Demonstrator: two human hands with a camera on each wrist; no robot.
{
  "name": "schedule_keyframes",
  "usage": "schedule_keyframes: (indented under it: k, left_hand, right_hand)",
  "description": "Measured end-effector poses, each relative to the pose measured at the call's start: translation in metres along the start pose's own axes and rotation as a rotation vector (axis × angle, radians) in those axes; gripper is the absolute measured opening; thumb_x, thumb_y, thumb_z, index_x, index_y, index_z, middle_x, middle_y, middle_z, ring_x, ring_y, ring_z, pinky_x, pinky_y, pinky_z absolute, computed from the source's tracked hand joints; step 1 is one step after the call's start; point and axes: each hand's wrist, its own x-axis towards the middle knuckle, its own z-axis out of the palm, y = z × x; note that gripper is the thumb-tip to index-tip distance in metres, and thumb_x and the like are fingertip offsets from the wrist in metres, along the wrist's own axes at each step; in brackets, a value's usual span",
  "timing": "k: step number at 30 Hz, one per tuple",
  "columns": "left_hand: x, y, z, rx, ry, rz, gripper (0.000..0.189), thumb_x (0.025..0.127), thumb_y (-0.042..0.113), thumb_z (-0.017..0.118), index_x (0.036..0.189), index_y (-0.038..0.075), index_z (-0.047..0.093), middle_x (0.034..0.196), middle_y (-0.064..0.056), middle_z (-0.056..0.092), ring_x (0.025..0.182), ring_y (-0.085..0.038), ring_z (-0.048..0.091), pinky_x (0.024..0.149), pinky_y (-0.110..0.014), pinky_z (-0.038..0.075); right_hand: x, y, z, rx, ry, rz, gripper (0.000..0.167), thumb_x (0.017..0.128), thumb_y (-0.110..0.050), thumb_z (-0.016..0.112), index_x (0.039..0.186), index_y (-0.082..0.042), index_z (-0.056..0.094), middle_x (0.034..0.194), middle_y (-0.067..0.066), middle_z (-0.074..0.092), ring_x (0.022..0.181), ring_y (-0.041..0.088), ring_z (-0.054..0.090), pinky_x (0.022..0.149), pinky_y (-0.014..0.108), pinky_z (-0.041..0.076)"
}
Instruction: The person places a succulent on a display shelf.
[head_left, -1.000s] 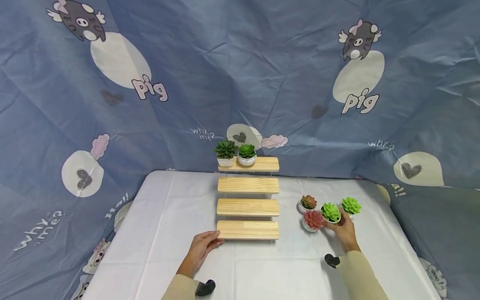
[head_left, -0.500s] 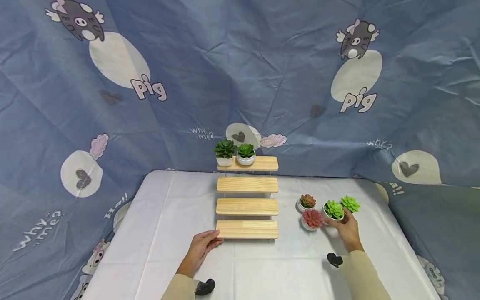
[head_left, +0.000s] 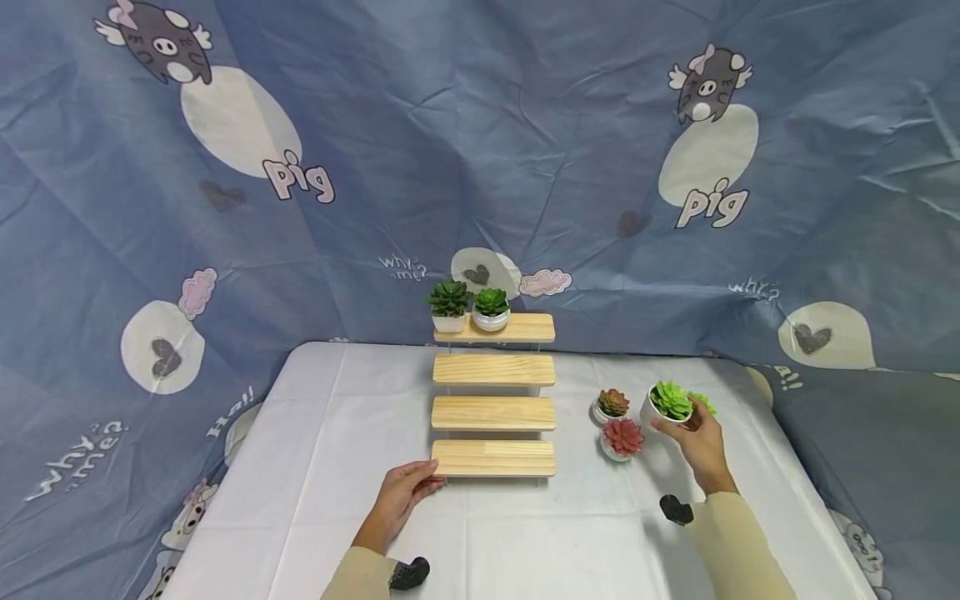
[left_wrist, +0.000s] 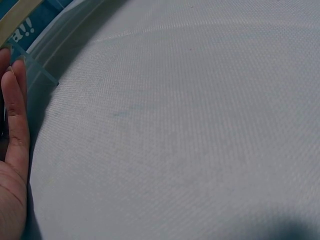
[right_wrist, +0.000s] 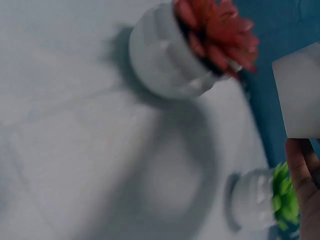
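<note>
My right hand (head_left: 702,446) grips a white pot with a bright green succulent (head_left: 671,401), held off the table. In the right wrist view, the fingers touch the smooth white pot (right_wrist: 300,95). Behind that hand, a second bright green succulent (head_left: 703,403) is mostly hidden. A red succulent (head_left: 622,437) and a brown one (head_left: 612,403) stand in white pots to the left. My left hand (head_left: 402,497) holds the front left corner of the wooden tiered shelf (head_left: 493,459), thumb on the board's edge. The left wrist view shows its fingers (left_wrist: 16,110) beside the shelf.
On the top tier, a dark green succulent (head_left: 448,298) and another green succulent (head_left: 491,308) stand in white pots at the left. The lower tiers are bare wood. A white cloth (head_left: 337,433) covers the table, with a blue printed curtain (head_left: 420,167) behind.
My right hand has lifted the bright green succulent from beside the red one, moving it up and slightly right, partly covering the other bright green plant. The left hand stays at the shelf.
</note>
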Motion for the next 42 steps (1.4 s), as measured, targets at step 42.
schedule_keyframes:
  k: [42]
  left_hand:
    - [0.0,-0.001,-0.002,-0.006,-0.02,0.014,0.02,0.091,0.012,0.067,0.101,-0.006,0.067,0.082,-0.007,0.07,0.079,-0.015,0.068,0.075,-0.022,0.057]
  right_hand:
    - [0.018,-0.125,0.081,0.092,-0.234,-0.293,0.076,0.083,-0.011,0.077,0.145,-0.004,0.035,0.136,0.018,0.05,0.116,0.027,0.053,0.087,0.02,0.05]
